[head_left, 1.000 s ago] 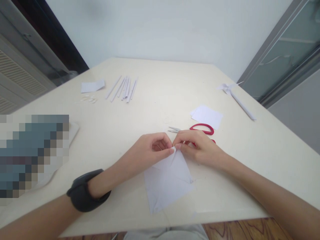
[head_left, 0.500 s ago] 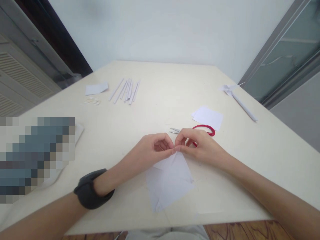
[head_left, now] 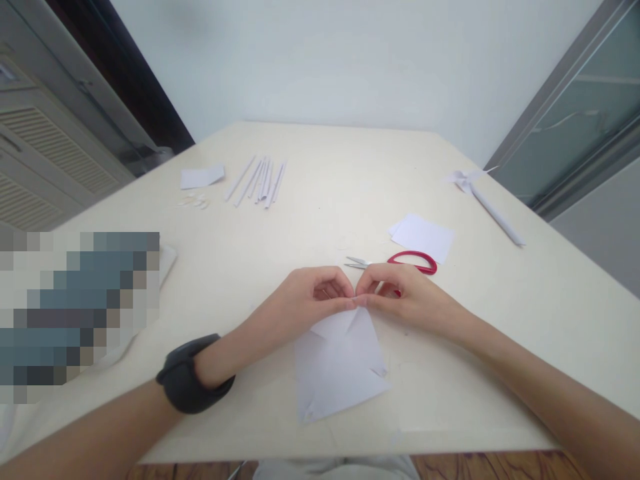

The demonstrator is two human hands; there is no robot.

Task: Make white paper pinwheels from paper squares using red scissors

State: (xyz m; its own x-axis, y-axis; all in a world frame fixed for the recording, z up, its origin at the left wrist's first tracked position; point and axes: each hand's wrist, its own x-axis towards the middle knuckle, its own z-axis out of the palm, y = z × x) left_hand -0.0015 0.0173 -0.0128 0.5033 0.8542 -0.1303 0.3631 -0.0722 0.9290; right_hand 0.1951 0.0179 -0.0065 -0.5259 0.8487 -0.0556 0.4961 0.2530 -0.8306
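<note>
A square sheet of white paper (head_left: 340, 373) with slits running in from its corners lies close to the table's front edge. My left hand (head_left: 325, 293) pinches its far corner between thumb and fingers. Right beside it, my right hand (head_left: 395, 290) pinches the same corner, and the two sets of fingertips meet there, hiding the tip of the paper. Just behind my right hand lie scissors (head_left: 420, 261) with red handles, partly covered by that hand, their blades pointing left. A black band (head_left: 193, 377) circles my left wrist.
White paper squares (head_left: 425, 237) lie beyond the scissors. A paper pinwheel on a rolled stick (head_left: 497, 215) rests at the right edge. Several paper tubes (head_left: 257, 183), a paper piece (head_left: 200, 177) and small pale bits (head_left: 195, 201) lie at the back left. A blurred-out object (head_left: 80, 313) is at left.
Both hands keep their pinch on the paper's far corner. The sheet has shifted and turned slightly beneath them. The whole view has swung a little to the left.
</note>
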